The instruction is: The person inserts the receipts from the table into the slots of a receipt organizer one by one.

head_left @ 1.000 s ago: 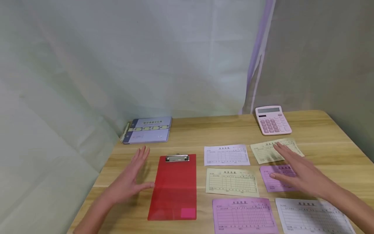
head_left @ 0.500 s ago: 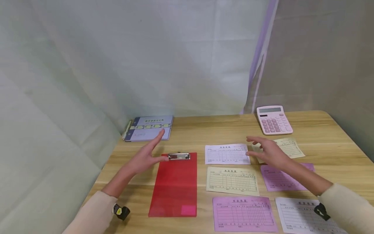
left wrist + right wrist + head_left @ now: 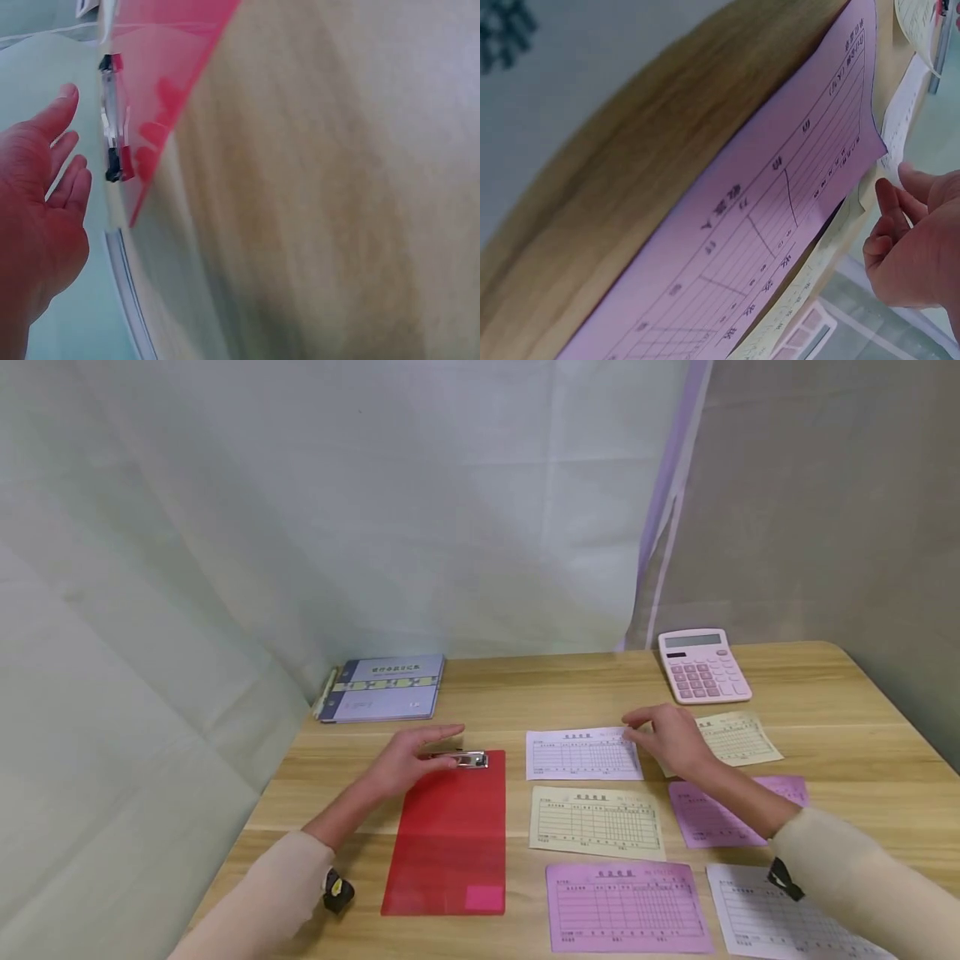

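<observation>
White slip (image 3: 577, 757) long axis 9-to-3. Right hand (image 3: 672, 741) nearer, at its 2 o'clock corner, can't tell if pinching; left hand (image 3: 405, 762) released, 9 o'clock.

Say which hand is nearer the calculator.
Right. The right hand is on the near side of the calculator; the left hand is well left, by the red clipboard.

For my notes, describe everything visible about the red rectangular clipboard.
The glossy red rectangular clipboard, apparently plastic, lies flat on the wooden table, left of printed paper forms, its silver metal clip at the far end. A pink rectangle marks its near right corner. The left hand is beside the clip; contact is unclear.
</observation>
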`<control>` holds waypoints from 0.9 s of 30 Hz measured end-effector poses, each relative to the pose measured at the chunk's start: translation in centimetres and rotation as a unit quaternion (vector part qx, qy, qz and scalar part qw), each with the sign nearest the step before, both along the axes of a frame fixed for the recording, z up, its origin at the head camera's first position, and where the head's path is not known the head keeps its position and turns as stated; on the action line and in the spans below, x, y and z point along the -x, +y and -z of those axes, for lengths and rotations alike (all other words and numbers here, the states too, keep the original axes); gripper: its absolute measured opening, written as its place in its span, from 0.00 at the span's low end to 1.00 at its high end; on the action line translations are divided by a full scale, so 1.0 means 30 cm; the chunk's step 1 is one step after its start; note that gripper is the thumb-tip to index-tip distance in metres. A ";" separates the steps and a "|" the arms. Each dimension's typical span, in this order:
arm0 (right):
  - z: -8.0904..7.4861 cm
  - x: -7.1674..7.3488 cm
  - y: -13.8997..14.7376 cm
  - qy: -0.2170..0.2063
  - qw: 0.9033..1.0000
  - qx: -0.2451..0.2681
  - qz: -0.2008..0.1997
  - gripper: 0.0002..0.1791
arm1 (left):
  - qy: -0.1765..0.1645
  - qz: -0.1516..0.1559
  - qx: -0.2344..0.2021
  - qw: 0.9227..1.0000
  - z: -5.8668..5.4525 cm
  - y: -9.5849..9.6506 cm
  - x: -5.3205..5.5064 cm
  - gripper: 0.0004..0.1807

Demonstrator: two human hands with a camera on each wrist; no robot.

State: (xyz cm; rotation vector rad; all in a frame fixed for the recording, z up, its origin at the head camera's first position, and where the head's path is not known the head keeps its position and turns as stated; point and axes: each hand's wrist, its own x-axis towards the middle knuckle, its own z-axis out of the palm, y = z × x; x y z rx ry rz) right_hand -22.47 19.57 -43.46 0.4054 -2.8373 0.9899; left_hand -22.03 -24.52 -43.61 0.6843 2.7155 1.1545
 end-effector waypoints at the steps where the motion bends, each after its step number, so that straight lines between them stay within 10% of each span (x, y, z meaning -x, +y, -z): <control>1: 0.001 0.002 -0.003 0.001 1.000 0.000 0.004 0.12 | 0.004 -0.001 0.004 1.000 0.005 0.003 0.001 0.32; 27: 0.008 0.028 -0.031 0.012 1.000 0.000 0.026 0.05 | 0.059 -0.005 0.116 0.991 0.048 0.010 -0.010 0.23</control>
